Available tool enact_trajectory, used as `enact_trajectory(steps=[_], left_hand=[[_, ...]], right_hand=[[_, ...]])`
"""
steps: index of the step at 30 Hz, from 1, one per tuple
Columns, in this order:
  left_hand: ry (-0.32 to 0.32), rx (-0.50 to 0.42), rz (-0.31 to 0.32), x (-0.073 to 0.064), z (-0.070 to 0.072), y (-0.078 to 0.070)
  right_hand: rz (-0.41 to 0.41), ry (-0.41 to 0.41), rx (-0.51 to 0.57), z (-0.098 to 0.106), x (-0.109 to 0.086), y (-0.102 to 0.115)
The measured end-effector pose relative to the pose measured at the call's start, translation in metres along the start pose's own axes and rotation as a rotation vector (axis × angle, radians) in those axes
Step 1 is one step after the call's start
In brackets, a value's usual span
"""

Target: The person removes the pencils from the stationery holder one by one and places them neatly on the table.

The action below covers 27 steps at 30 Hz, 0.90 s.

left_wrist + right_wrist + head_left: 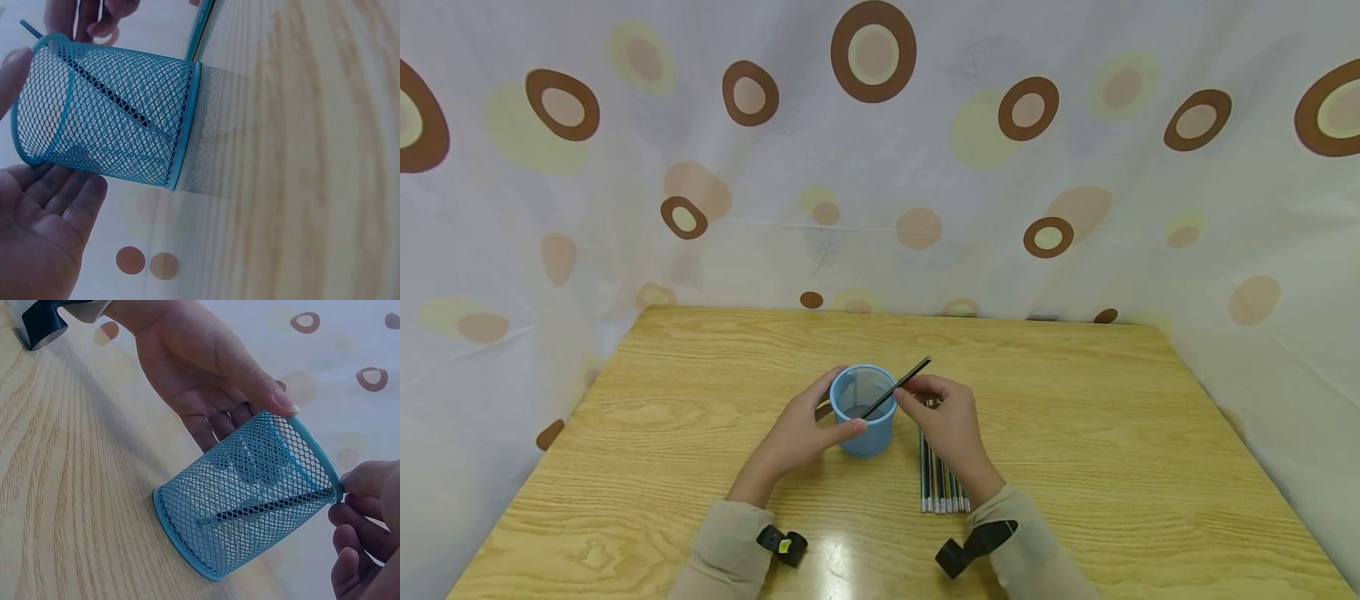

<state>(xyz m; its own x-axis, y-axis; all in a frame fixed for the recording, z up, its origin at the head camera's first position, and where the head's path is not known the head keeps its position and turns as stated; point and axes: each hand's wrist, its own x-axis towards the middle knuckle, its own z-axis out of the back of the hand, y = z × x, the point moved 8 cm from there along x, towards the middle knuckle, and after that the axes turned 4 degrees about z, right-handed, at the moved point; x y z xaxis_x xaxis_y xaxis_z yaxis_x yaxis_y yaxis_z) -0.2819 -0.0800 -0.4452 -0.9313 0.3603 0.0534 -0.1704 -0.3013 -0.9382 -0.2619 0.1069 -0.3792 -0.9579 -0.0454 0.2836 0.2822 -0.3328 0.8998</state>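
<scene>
A blue wire-mesh pencil cup (867, 442) stands upright on the wooden table. My left hand (800, 429) holds it from the left, its thumb at the near rim and its fingers round the far side. At the right of the rim, my right hand (951, 421) pinches a dark pencil (917, 367) between thumb and fingers. That pencil slants down into the cup, and its lower part shows through the mesh (262, 508) in the right wrist view. No other pencil shows inside.
Several pencils (936, 492) lie side by side under and in front of my right hand, silvery ends toward me. The wooden table (700, 367) extends all round, with a patterned curtain (880, 267) behind its far edge. Each sleeve carries a black strap (992, 537).
</scene>
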Motion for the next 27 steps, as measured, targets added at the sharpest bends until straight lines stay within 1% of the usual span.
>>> enact_trajectory(steps=[4,11,12,17,20,27], left_hand=[[-0.001,0.002,-0.003,0.0,0.0,0.0],[-0.007,0.004,-0.002,0.001,0.0,0.002],[-0.007,0.004,-0.001,0.001,0.0,0.002],[-0.008,0.003,0.003,0.001,0.0,0.002],[-0.006,-0.001,0.003,0.001,0.0,0.002],[-0.007,0.003,0.016,0.001,0.0,0.001]], right_hand=[[0.02,0.002,0.002,-0.001,0.001,-0.002],[0.011,-0.026,0.022,-0.003,0.009,-0.037],[0.013,-0.028,0.03,-0.002,0.009,-0.038],[0.055,-0.031,0.07,0.002,0.009,-0.036],[0.078,-0.041,0.076,0.005,0.008,-0.032],[0.063,-0.082,0.07,0.014,0.009,-0.027]])
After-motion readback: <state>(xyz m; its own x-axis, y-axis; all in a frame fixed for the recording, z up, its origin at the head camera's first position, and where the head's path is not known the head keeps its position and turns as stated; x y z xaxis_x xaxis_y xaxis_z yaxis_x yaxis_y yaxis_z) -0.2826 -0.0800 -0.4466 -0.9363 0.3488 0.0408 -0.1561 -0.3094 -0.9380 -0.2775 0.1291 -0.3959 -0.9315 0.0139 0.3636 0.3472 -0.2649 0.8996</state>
